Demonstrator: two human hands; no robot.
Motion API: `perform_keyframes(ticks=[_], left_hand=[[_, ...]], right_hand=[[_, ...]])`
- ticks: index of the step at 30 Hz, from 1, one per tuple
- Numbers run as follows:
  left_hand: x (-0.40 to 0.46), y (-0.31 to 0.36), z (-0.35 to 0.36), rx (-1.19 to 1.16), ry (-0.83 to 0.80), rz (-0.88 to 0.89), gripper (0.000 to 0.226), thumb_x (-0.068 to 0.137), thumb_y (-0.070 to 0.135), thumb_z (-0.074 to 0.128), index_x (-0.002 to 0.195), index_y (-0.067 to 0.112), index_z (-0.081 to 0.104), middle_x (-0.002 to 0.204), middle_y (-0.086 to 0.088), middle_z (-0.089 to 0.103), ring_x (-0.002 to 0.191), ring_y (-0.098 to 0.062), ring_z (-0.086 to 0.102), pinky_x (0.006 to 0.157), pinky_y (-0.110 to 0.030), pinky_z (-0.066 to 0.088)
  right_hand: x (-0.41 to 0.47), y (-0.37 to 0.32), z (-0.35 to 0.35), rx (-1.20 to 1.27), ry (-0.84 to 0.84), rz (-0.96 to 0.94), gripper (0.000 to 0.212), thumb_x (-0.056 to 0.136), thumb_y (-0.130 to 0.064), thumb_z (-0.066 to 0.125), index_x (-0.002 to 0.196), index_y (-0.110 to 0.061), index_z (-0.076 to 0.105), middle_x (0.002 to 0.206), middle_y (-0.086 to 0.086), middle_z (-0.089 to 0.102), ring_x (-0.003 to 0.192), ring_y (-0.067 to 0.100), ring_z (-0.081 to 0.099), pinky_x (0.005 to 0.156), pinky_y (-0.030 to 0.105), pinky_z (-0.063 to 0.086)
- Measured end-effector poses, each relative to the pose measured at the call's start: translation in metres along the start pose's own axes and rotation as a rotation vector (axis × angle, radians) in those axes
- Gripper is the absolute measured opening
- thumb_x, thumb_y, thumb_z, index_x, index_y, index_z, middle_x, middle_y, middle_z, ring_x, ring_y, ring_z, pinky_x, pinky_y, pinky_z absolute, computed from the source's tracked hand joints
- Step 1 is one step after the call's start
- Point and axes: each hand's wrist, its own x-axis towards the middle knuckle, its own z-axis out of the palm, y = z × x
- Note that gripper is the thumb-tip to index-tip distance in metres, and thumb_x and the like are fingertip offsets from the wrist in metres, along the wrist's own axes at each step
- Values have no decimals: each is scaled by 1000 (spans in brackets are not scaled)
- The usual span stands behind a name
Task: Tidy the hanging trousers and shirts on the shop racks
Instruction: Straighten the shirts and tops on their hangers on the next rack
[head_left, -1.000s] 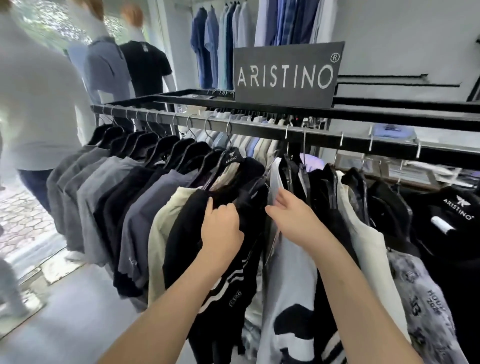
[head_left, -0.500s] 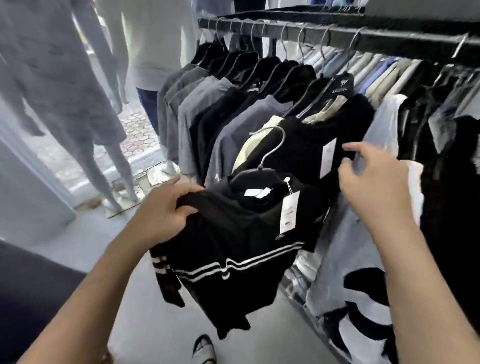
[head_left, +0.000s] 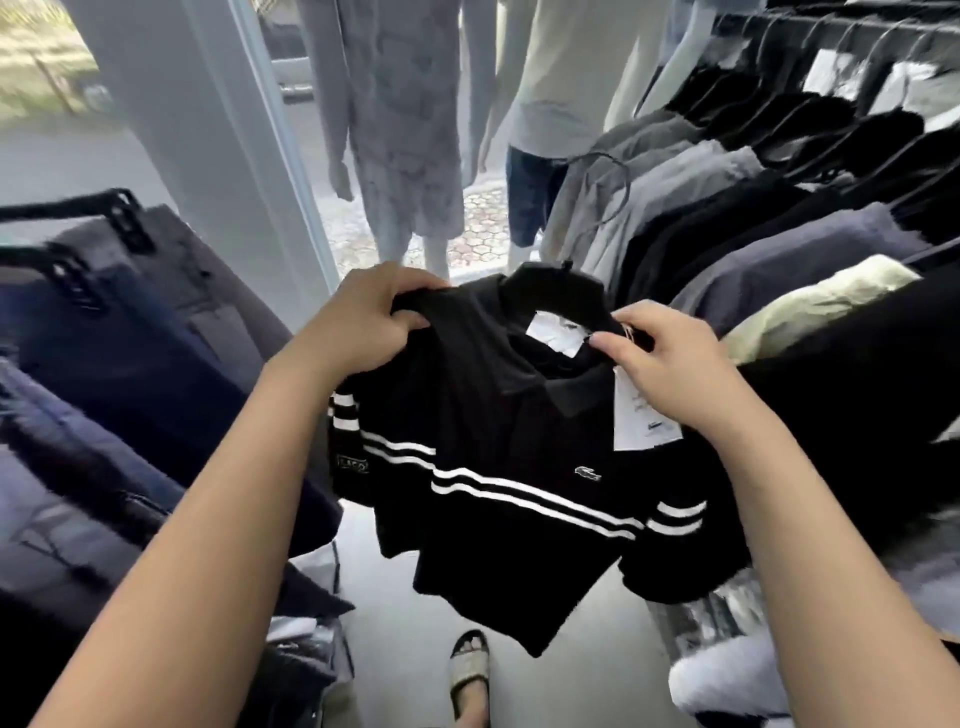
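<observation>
1. Hanging in mid-air between two racks: black polo shirt (head_left: 498, 467), white double stripes across chest and sleeves, small crocodile emblem on the chest, held up off any rail on a black hanger (head_left: 558, 283) (its wire hook rises toward the grey shirts behind).
2. Left hand (head_left: 363, 325): fingers curled round the shirt's left shoulder, bunching the fabric.
3. Right hand (head_left: 670, 358): fingers pinching the collar edge at the right shoulder, beside the white neck label (head_left: 553, 332).
4. Paper price tag (head_left: 641, 415): dangling from the collar, just under the right hand.
5. Rack of hung shirts (head_left: 753, 218), right: grey, black, navy, one pale yellow, on black hangers.
6. Clipped trousers (head_left: 130, 332), left: navy and grey (blurred).
7. Mannequins (head_left: 410, 130), two, standing behind by the window.
8. Sandalled foot (head_left: 470, 670) on the pale floor below the shirt.
</observation>
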Motion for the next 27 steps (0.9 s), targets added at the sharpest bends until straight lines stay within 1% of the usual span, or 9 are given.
perform_keyframes(ticks=[2, 4, 7, 11, 13, 16, 19, 23, 27], left_hand=[[-4, -11, -4, 2, 77, -18, 38, 86, 2, 60, 111, 29, 69, 91, 24, 59, 102, -7, 52, 105, -28, 35], [-8, -22, -6, -13, 144, -50, 37, 84, 4, 62, 107, 31, 70, 89, 29, 58, 101, -4, 52, 99, -22, 38], [-13, -40, -5, -77, 239, -109, 36, 81, 6, 66, 105, 33, 71, 97, 21, 65, 103, -1, 57, 88, -7, 36], [-21, -52, 2, -8, 419, -246, 38, 84, 13, 65, 120, 25, 64, 122, 6, 62, 118, -12, 53, 99, -17, 33], [-24, -47, 13, -40, 487, -284, 36, 87, 13, 60, 122, 22, 62, 121, 1, 62, 111, -14, 58, 98, -22, 40], [-27, -23, 44, -281, 375, -302, 33, 90, 22, 58, 123, 20, 59, 113, 5, 65, 90, -7, 66, 90, -24, 50], [-29, 6, 73, -422, 201, -305, 37, 92, 33, 55, 126, 20, 57, 117, 5, 64, 91, -3, 64, 84, -22, 51], [-33, 19, 81, -570, 154, -364, 16, 89, 33, 60, 97, 19, 60, 92, -4, 69, 75, 1, 65, 67, -17, 51], [-47, 13, 88, -608, 100, -431, 29, 90, 39, 56, 115, 25, 57, 104, 2, 68, 95, -15, 67, 88, -41, 54]], right_hand=[[13, -7, 12, -3, -16, -35, 23, 91, -33, 66, 101, -12, 69, 89, 2, 63, 88, 19, 57, 71, 19, 32], [23, -15, 22, -22, -36, -54, 22, 92, -34, 64, 96, -13, 67, 84, -3, 58, 86, 18, 54, 72, 21, 30], [32, -27, 33, -41, -56, -47, 39, 94, -37, 61, 96, 2, 64, 94, 10, 63, 92, 27, 56, 75, 31, 38], [36, -38, 45, -21, -80, 6, 45, 95, -36, 59, 106, 8, 63, 104, 21, 65, 98, 33, 58, 71, 27, 38], [35, -41, 53, 4, -49, 67, 41, 95, -35, 59, 102, 5, 66, 97, 19, 65, 94, 33, 59, 65, 27, 36], [27, -50, 69, 62, 30, 143, 38, 93, -35, 61, 83, 1, 68, 73, 13, 61, 77, 29, 57, 51, 24, 32], [12, -61, 89, 128, 47, 206, 39, 91, -32, 61, 72, 2, 64, 61, 13, 56, 63, 24, 50, 55, 32, 27], [-8, -68, 101, 251, -97, 157, 17, 90, -19, 53, 83, -14, 67, 83, 1, 68, 74, 11, 57, 61, 12, 40], [-23, -63, 103, 440, -275, 215, 22, 91, -22, 53, 102, -20, 72, 101, 0, 72, 96, 17, 67, 89, 40, 54]])
